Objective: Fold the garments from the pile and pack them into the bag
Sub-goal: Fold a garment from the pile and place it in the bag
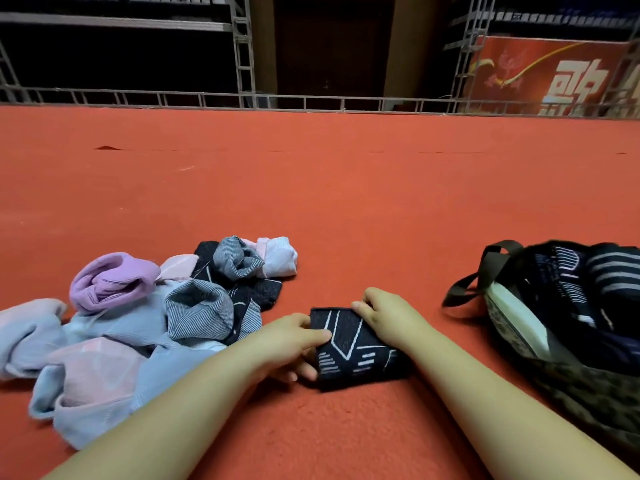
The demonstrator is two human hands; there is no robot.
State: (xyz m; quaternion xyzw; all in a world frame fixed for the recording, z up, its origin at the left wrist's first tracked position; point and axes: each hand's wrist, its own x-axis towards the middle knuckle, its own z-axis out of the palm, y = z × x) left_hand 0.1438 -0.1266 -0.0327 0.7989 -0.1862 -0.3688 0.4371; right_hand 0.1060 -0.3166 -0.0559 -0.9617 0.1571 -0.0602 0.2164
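Folded garment: we see a dark cloth with white line pattern [356, 348] lying folded into a compact rectangle on the red carpet [346, 202], near its front edge, between the pile and the bag.
Left hand: our left hand [287, 344] grips the garment's left edge, thumb on top and fingers curled underneath.
Right hand: our right hand [384, 313] rests on the far right corner, fingers bent over the fold (whether they pinch it we cannot tell).
Pile: loose garments [138, 323] in lilac, pale blue, pink and striped grey, heaped toward the carpet's front left.
Bag: a dark bag [568, 341] with brown straps, at the right edge, open, patterned dark cloth inside.
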